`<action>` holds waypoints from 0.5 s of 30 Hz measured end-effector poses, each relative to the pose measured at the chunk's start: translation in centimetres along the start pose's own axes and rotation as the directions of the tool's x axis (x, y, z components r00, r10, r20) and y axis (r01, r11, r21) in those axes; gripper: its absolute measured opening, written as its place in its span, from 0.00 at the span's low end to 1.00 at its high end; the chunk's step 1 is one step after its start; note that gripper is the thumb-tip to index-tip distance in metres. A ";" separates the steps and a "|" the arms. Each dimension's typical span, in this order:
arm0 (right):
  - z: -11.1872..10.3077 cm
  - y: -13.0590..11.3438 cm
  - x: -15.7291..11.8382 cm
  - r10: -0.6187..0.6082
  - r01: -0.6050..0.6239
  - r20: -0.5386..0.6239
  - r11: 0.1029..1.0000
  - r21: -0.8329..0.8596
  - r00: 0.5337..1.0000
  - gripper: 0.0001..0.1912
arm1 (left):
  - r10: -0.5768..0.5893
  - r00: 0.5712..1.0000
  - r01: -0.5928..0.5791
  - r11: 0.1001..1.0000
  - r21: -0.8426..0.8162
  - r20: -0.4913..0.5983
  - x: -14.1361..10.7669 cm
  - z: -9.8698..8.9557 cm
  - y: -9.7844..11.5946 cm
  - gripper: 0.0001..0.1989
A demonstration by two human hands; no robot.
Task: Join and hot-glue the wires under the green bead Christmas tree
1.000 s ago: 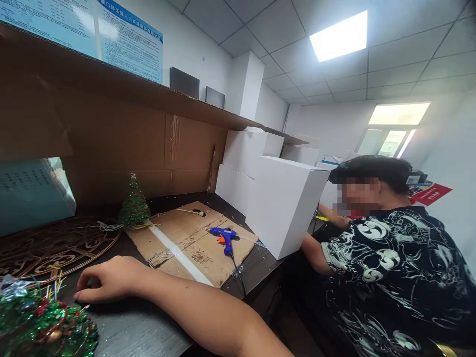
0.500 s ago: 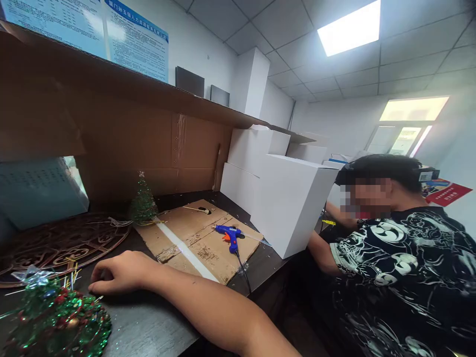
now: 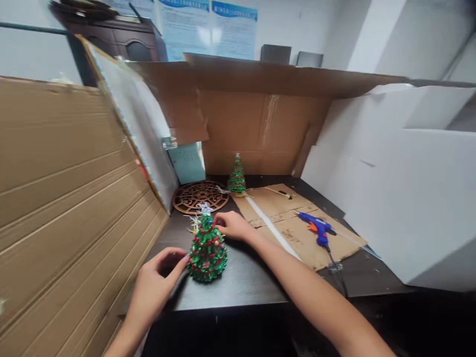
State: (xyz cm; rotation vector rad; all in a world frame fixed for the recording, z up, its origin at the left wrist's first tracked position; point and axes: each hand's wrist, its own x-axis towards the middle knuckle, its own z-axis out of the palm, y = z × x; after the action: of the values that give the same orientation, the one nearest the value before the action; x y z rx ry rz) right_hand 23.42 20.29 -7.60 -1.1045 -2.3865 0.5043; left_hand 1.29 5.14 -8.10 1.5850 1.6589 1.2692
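Note:
A small green tinsel Christmas tree [image 3: 207, 250] with red beads and a silver star stands on the dark desk [image 3: 238, 282]. My left hand [image 3: 158, 280] is beside its base on the left, fingers apart, fingertips touching or nearly touching the tinsel. My right hand [image 3: 232, 225] rests on the desk just behind and to the right of the tree, fingers curled near some thin yellow sticks [image 3: 194, 225]; whether it pinches one is unclear. A second, smaller green tree [image 3: 237, 175] stands farther back.
A round carved wooden disc [image 3: 201, 196] lies behind the tree. A flat cardboard sheet [image 3: 297, 228] carries a blue glue gun [image 3: 316, 228] with its cord. Brown cardboard walls [image 3: 67, 198] rise on the left and back, white boxes [image 3: 405, 198] on the right.
The view has swung left and down, so the person at the right is out of view. My left hand has come into view beside the tinsel tree. My right hand stays on the desk.

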 end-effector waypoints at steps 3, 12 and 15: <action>0.2 0.0 -0.2 0.010 -0.010 -0.002 1.000 0.016 1.000 0.04 | 0.000 1.000 0.000 1.000 -0.028 0.008 -0.3 0.3 0.1 0.20; 0.1 -0.1 -0.4 0.014 -0.014 0.002 1.000 0.025 1.000 0.03 | 0.048 0.990 -0.052 0.998 -0.026 -0.134 -1.5 0.1 0.5 0.15; 0.1 0.0 -0.3 0.006 -0.006 0.004 1.000 0.028 1.000 0.02 | 0.202 0.935 -0.216 0.976 -0.017 -0.291 -3.9 -0.4 4.5 0.10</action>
State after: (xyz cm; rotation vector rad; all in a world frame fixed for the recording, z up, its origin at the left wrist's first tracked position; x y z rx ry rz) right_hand 23.50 20.01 -7.76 -1.0998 -2.3726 0.5404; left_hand 3.79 0.71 -4.91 1.6439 1.6441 1.7078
